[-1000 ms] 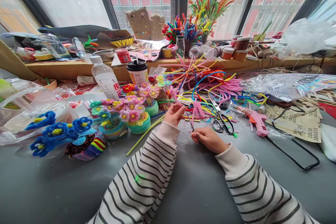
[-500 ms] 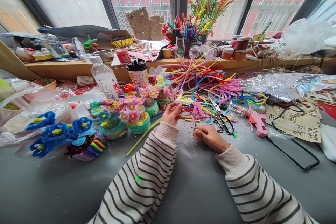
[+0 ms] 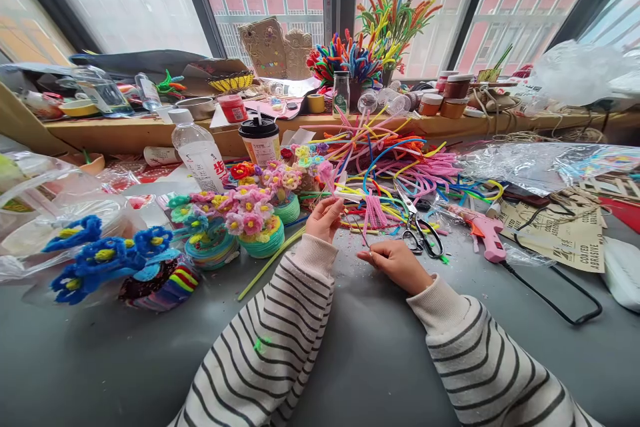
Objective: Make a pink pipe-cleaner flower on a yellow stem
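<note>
Pinching narrowly with the left hand (image 3: 324,219), cannot tell on what; gripping a thin tool (image 3: 365,239) in the right hand (image 3: 400,263), angled toward the left pinch. Probably mid-handwork between 2 hands, near pink stems (image 3: 375,211) just beyond. Seemingly calls for steady aim.

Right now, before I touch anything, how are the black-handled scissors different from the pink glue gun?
The black-handled scissors have shiny metal blades and two loop handles, while the pink glue gun has a chunky body with one grip. The glue gun has a black cord; the scissors show none. The scissors are nearer the right hand than the glue gun is. Both lie on the cluttered table, and neither is being held.
</note>
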